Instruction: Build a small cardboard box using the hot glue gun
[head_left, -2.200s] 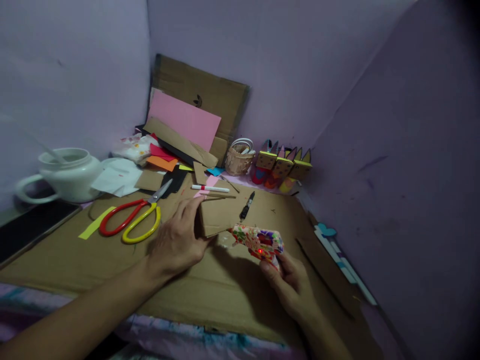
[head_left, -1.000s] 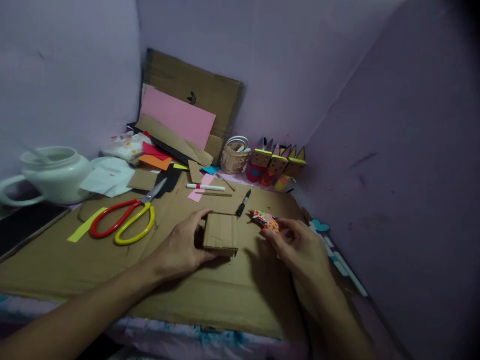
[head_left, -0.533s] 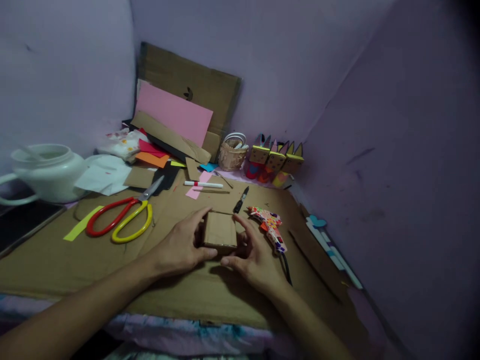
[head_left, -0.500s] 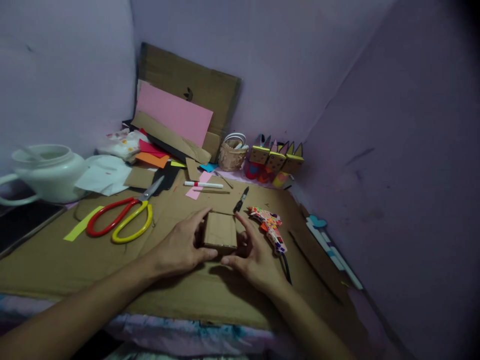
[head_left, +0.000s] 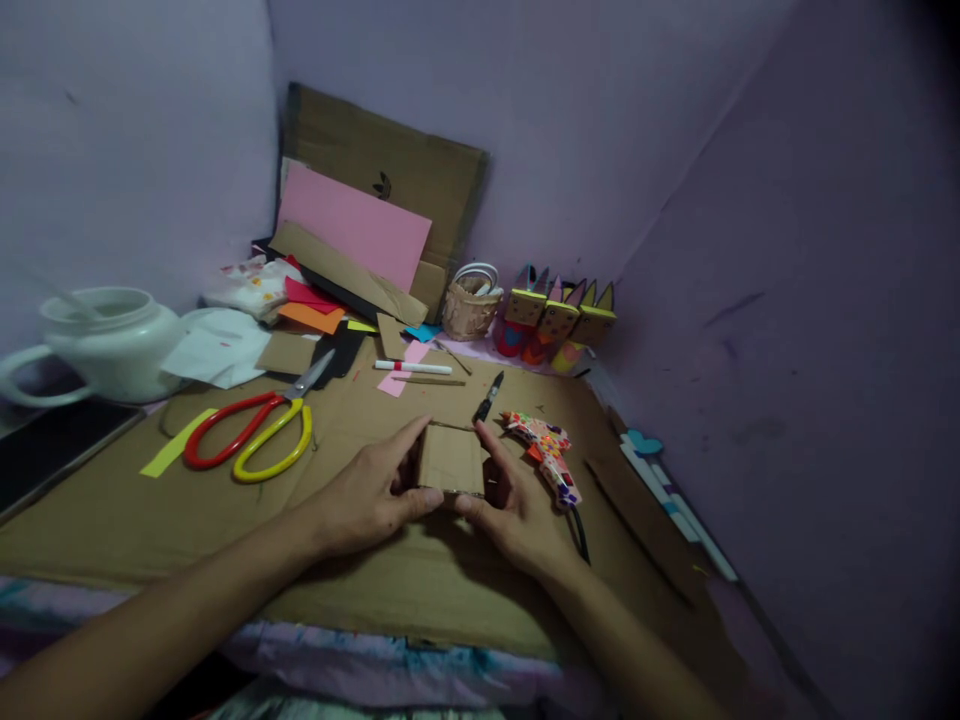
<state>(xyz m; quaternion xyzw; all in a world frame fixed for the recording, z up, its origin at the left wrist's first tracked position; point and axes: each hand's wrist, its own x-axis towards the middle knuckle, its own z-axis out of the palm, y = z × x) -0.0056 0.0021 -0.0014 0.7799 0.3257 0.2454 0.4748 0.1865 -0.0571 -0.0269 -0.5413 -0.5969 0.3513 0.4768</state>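
A small cardboard box [head_left: 451,460] is held between my two hands, just above or on the cardboard sheet [head_left: 360,590] that covers the table. My left hand [head_left: 379,485] closes on its left side, with the thumb at the front edge. On the opposite side, my right hand [head_left: 517,500] grips it, index finger along the far right corner and thumb at the front. The undersides of the fingers are partly hidden by the box. Close to the right hand lies a hot glue gun [head_left: 547,450] in patterned wrapping, and beyond the box a black craft knife [head_left: 489,397].
Scissors [head_left: 274,425] with red and yellow handles lie left of the hands. A white marker [head_left: 414,368] lies farther back. A white pot [head_left: 112,345] stands far left beside a dark tablet-like slab [head_left: 52,450]. Coloured paper, a small basket [head_left: 471,308] and cardboard animal figures [head_left: 559,318] line the back.
Both thumbs have moved in against the front edge of the box. The whole view has shifted slightly, so things appear a little farther right.
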